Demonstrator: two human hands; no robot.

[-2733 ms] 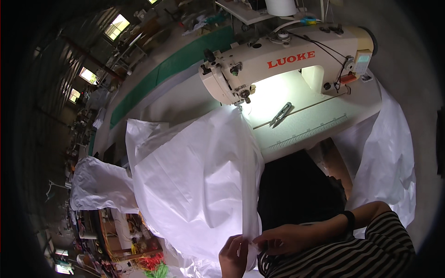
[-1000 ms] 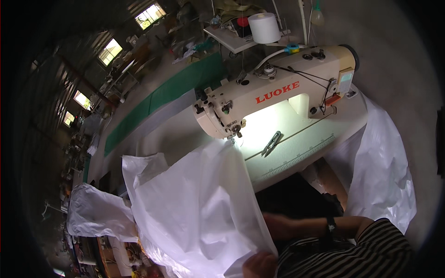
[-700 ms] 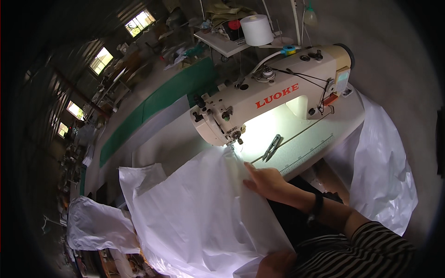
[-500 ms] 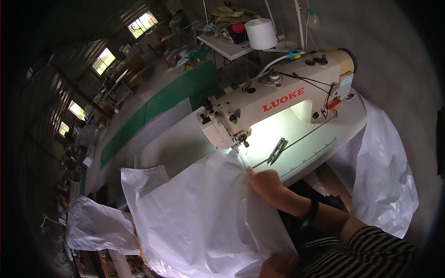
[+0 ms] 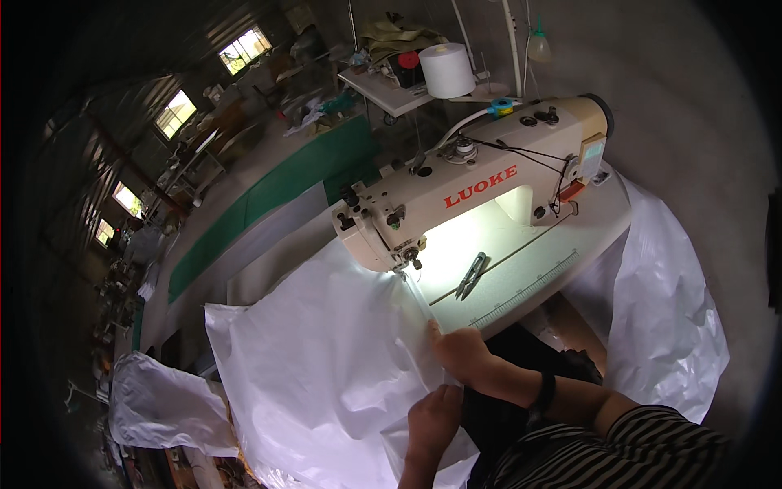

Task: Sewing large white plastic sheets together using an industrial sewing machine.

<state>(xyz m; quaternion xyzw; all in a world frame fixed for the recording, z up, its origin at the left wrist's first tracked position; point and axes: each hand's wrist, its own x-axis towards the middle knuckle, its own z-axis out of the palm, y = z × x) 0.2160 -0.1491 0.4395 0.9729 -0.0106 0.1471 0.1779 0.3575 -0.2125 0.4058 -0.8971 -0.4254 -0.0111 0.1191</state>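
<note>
A large white sheet (image 5: 318,350), smooth and slightly shiny, hangs over the front of the sewing machine (image 5: 481,187), its right edge running under the needle area. My right hand (image 5: 460,350) pinches that edge a short way in front of the needle. Just below it, my left hand (image 5: 434,416) is closed at the same edge, its fingertips partly hidden. Thread snips (image 5: 472,275) lie on the lit machine bed, to the right of the needle.
A white thread cone (image 5: 447,71) stands on a small side table (image 5: 391,94) behind the machine. More white sheeting (image 5: 668,310) hangs at the right. At the far left, another white piece (image 5: 163,403) droops beside a green strip (image 5: 269,204).
My left hand has come up from the lower edge to the sheet beside my right hand. My right hand has moved slightly down along the edge. The whole view has shifted a little.
</note>
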